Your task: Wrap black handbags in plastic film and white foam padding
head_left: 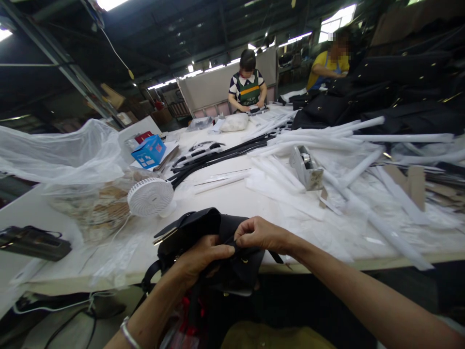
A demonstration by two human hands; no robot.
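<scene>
A black bag [203,223] with gold-coloured metal trim rests at the front edge of the white table, partly hanging over it. My left hand [205,254] grips the bag from its left side, thumb on top and fingers hidden beneath the material. From the right, my right hand [256,233] pinches a part of the bag close to the left thumb, fingers bent together. Exactly which strap or flap lies between those fingertips is hard to make out. A dark strap [276,257] sticks out below my right wrist.
A white fan [150,196] stands left of the bag, near a blue box [149,151]. A tape dispenser [307,167] sits among white foam tubes [363,165]. Black bags [363,92] are piled at the right. Two people work across the table [225,194]. A dark case [34,242] lies far left.
</scene>
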